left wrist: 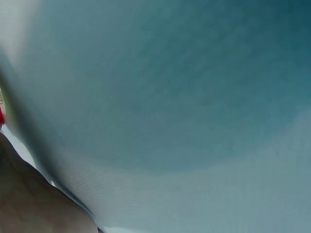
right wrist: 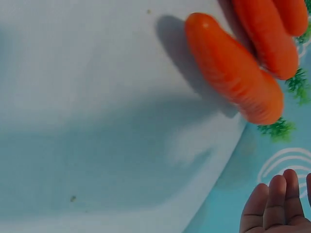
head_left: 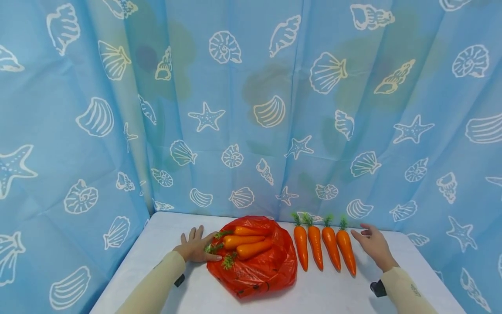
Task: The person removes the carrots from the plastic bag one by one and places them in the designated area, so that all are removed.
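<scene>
A red plastic bag (head_left: 270,279) lies spread on the table, with 3 orange carrots (head_left: 254,249) visible on it, their green tops toward the left. My left hand (head_left: 196,247) rests at the bag's left edge, fingers spread and thumb touching the plastic. To the right of the bag, several carrots stand in a row side by side, tops at the back. Beside the rightmost carrot (head_left: 346,250) is my right hand (head_left: 373,246), apart from it, fingers loosely extended and holding nothing. The right wrist view shows these fingers (right wrist: 277,201) near the carrot tops.
The white table (head_left: 325,296) ends at the back against a blue curtain (head_left: 243,109) printed with white shells and starfish. Curtain also hangs at both sides. Mostly pale, blurred surface fills the left wrist view, with a bit of skin (left wrist: 34,204) at lower left.
</scene>
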Available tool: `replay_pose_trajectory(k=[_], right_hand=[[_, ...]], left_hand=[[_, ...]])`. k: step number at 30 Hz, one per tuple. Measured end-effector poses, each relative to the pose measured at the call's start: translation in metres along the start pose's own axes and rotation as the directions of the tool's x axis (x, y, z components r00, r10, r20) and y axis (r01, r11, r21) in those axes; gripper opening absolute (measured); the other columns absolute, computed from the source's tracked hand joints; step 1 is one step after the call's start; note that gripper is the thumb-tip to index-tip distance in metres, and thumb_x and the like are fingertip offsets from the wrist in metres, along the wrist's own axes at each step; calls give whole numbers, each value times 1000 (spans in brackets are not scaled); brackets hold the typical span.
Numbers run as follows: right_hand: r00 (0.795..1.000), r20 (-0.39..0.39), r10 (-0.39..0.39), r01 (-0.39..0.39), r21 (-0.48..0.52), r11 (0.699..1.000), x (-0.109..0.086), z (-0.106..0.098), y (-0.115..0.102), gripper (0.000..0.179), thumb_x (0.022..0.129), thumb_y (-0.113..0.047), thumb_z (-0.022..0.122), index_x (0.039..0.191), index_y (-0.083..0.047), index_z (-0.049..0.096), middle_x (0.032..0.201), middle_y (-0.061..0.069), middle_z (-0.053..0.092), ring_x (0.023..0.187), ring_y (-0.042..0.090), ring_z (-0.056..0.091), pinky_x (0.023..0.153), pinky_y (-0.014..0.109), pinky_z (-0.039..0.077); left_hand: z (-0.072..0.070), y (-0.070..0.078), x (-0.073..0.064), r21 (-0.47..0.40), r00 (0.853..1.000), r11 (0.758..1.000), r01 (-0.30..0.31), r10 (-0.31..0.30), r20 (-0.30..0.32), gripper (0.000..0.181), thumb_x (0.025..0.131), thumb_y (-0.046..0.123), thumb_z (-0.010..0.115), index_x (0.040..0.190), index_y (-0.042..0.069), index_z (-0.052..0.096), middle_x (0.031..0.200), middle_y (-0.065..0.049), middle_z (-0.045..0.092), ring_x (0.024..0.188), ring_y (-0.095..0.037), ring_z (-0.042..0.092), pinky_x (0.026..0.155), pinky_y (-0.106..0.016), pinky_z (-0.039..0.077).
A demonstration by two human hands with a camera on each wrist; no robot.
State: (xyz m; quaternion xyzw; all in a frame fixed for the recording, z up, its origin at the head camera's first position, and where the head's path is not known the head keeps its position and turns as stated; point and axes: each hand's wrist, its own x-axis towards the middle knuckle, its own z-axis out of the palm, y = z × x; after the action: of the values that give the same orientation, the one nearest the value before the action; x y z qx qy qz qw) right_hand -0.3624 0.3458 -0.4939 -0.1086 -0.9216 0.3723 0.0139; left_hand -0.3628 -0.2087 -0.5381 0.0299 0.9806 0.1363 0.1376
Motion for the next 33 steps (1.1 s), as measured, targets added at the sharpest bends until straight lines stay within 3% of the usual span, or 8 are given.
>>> replay_pose_trajectory(k=[9,21,28,33], right_hand=[[992,38,-120,119,29,992,-2,7,-29,80,97,-54,55,149,1,30,140,33,43,124,49,47,99,59,49],[969,31,-246,244,47,969,-7,18,-63,74,96,-49,60,147,0,37,136,30,50,122,45,51,99,56,50],[954,47,-294,291,70,954,-9,25,-86,74,94,-51,62,146,-4,39,136,25,51,123,42,50,99,55,51],[947,64,-315,308,94,947,-16,38,-96,68,93,-46,66,143,-7,44,133,22,55,120,39,53,96,50,54]], left_hand=[[-4,-7,-7,18,1000,1000,25,-25,-4,98,70,73,70,152,31,37,163,-23,17,147,-52,11,114,-74,4],[-5,7,-3,15,1000,1000,10,-10,2,98,70,74,71,151,30,39,162,-23,18,146,-51,12,115,-73,5],[-8,8,1,6,1000,1000,-2,2,-15,96,71,73,70,151,31,38,163,-22,18,147,-51,13,115,-73,6],[-7,4,-1,8,1000,1000,5,-5,7,98,70,75,69,152,32,38,163,-21,17,147,-51,12,115,-73,5]])
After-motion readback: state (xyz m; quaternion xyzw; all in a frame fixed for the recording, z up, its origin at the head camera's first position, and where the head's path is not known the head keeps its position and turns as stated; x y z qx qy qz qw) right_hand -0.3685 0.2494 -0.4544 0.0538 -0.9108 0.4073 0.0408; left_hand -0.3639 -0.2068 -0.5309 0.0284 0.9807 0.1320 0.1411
